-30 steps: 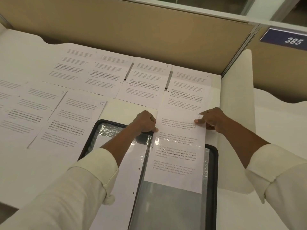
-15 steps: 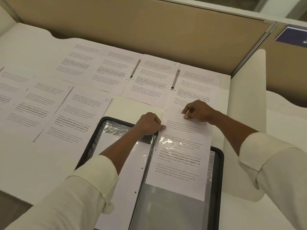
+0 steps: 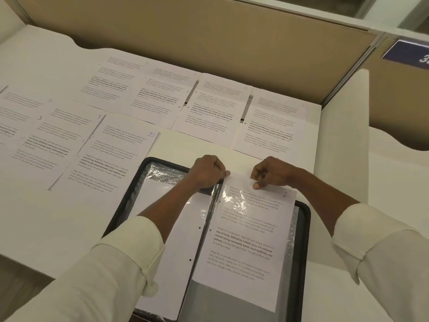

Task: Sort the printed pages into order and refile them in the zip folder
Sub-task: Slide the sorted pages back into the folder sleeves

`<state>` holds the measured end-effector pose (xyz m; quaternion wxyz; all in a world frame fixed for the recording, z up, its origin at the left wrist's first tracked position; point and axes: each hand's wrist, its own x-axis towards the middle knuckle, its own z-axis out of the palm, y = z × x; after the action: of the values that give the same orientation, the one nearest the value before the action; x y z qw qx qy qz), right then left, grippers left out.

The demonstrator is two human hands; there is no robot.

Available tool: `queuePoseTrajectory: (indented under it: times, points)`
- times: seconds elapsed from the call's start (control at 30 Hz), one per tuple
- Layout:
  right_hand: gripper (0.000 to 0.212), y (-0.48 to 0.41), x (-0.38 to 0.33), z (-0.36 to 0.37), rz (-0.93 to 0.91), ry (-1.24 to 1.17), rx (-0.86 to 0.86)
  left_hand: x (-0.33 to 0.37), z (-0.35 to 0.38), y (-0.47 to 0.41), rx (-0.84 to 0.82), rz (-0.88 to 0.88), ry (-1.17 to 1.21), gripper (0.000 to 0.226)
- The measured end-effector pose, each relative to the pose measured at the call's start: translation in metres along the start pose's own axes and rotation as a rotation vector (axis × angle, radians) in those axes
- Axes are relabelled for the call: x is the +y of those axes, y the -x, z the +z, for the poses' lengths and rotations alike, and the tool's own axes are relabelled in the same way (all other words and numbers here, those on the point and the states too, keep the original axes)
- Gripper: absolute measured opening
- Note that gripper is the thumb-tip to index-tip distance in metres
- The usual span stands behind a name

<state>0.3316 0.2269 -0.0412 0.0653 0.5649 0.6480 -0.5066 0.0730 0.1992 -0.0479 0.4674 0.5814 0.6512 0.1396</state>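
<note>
- The right hand [image 3: 270,171], just right of the frame's centre, has its fingers curled, with thumb and forefinger pinching the top edge of a printed page [image 3: 246,240].
- The left hand [image 3: 206,171], at the centre of the frame, is closed into a loose fist; its thumb and fingertips pinch together at the top left corner of that same page, where the plastic sleeve [image 3: 232,201] opens.
- The page lies tilted over the right half of the open zip folder [image 3: 301,240], its upper part under the glossy, crinkled sleeve and its top edge reaching past the folder's upper rim.
- A handwritten number sits in the page's top right corner; I cannot read it for certain.
- In the folder's left half, under the left forearm, a white punched sheet [image 3: 178,252] lies beneath another shiny sleeve.
- Both forearms come up from the lower corners of the frame in rolled cream sleeves [image 3: 111,263].
- The folder rests on a white desk [image 3: 41,217], near the lower middle of the frame.
- Loose pages are spread flat across the upper and left parts of the desk: the page marked 10 [image 3: 111,159] just left of the folder, the page marked 5 [image 3: 216,110] and another page [image 3: 274,126] above the hands.
- A tan partition [image 3: 185,38] runs along the top of the frame, with a dark blue sign [image 3: 408,53] at the upper right.
</note>
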Motion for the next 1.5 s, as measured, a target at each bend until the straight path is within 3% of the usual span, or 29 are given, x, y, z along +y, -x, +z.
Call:
queuePoseTrajectory:
  times: [0.23, 0.37, 0.47, 0.6, 0.8, 1.0, 1.1, 1.23, 1.5]
  points:
    - [0.020, 0.012, -0.008, 0.019, -0.025, 0.107, 0.062, -0.011, 0.003, 0.023, 0.081, 0.117, -0.059, 0.016]
    - [0.024, 0.014, -0.013, 0.029, -0.053, 0.170, 0.107, -0.031, 0.006, 0.050, 0.143, 0.314, -0.277, 0.011]
    - [0.045, 0.016, -0.018, 0.043, -0.064, 0.220, 0.170, -0.050, 0.009, 0.068, 0.197, 0.420, -0.476, 0.016]
    - [0.055, 0.019, -0.023, 0.060, -0.079, 0.226, 0.259, -0.072, 0.012, 0.087, 0.161, 0.370, -0.539, 0.033]
    - [0.052, 0.021, -0.026, 0.066, -0.074, 0.195, 0.318, -0.093, 0.013, 0.113, 0.211, 0.355, -0.562, 0.045]
    - [0.029, 0.025, -0.030, 0.062, -0.072, 0.115, 0.162, -0.106, 0.018, 0.130, 0.197, 0.315, -0.546, 0.055]
    - [0.028, 0.028, -0.030, 0.066, -0.064, 0.077, 0.112, -0.110, 0.020, 0.130, 0.193, 0.319, -0.534, 0.057]
    - [0.052, 0.035, -0.034, 0.074, -0.054, 0.009, 0.188, -0.116, 0.023, 0.128, 0.209, 0.338, -0.527, 0.056]
    - [0.039, 0.030, -0.029, 0.080, -0.038, 0.010, 0.208, -0.121, 0.026, 0.130, 0.209, 0.348, -0.524, 0.056]
